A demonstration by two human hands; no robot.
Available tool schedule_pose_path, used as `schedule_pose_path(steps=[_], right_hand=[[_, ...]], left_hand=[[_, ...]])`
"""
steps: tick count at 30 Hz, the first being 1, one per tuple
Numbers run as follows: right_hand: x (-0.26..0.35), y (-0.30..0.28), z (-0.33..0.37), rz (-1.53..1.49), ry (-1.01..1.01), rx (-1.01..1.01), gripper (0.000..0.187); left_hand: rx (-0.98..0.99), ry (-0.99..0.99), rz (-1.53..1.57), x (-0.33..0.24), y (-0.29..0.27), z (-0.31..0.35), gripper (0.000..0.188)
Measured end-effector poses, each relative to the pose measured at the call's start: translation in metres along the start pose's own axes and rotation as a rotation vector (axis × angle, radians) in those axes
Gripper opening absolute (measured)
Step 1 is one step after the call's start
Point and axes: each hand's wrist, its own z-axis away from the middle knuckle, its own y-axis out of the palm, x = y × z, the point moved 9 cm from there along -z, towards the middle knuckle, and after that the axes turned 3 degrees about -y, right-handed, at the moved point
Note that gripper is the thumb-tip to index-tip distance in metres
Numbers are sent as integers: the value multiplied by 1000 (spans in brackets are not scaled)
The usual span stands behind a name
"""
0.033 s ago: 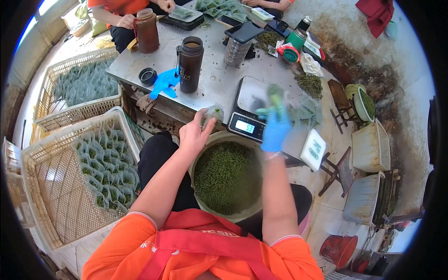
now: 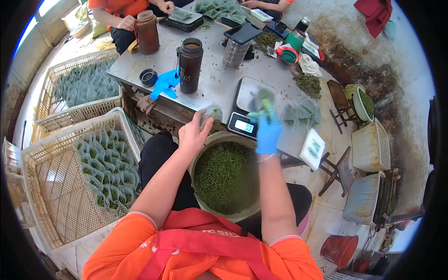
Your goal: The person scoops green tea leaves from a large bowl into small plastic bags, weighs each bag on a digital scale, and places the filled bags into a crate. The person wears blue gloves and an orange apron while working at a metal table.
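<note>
Bare and closed, my left hand (image 2: 192,134) pinches a small clear plastic bag (image 2: 214,112) with a bit of green inside, at the table's near edge. My right hand (image 2: 269,135), in a blue glove, is closed on a small bag of green berries (image 2: 265,99), blurred by motion. It hangs over the right side of the digital scale (image 2: 244,125), whose display is lit; whether the bag touches the pan is hidden by the blur. Between my knees stands a round tub (image 2: 200,201) full of loose small green berries (image 2: 223,175).
Filled bags (image 2: 301,113) lie right of the scale. A dark bottle (image 2: 191,67), blue glove (image 2: 165,85) and brown jar (image 2: 147,35) stand or lie on the metal table. Left are two crates (image 2: 51,205) with filled bags. Two co-workers sit across, one handling a bag on another scale (image 2: 184,21).
My right hand has moved left, bringing the green bag from the scale's right edge in over the pan. The scale's reading has changed. My left hand stays almost where it was.
</note>
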Motion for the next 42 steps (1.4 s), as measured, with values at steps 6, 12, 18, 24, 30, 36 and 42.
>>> schedule_pose_path(steps=[6, 12, 18, 24, 30, 36, 42], right_hand=[[-9, -28, 106, 206, 175, 135, 31], [-97, -46, 198, 1085, 248, 579, 38], [-144, -13, 255, 1167, 296, 976, 27], [-124, -30, 222, 1038, 285, 785, 18], [-56, -38, 208, 646, 335, 552, 18], [-74, -55, 212, 470, 459, 466, 11], [-75, -51, 205, -33, 468, 324, 7]], left_hand=[[-291, 78, 387, 37, -107, 47, 32], [-552, -89, -11, 113, -274, 166, 30], [-444, -763, -765, 241, -377, 306, 55], [264, -1001, -813, 295, -269, 300, 51], [339, -943, -899, 330, -236, 309, 61], [181, -892, -926, 262, -254, 286, 81], [191, -948, -973, 286, -275, 295, 85]])
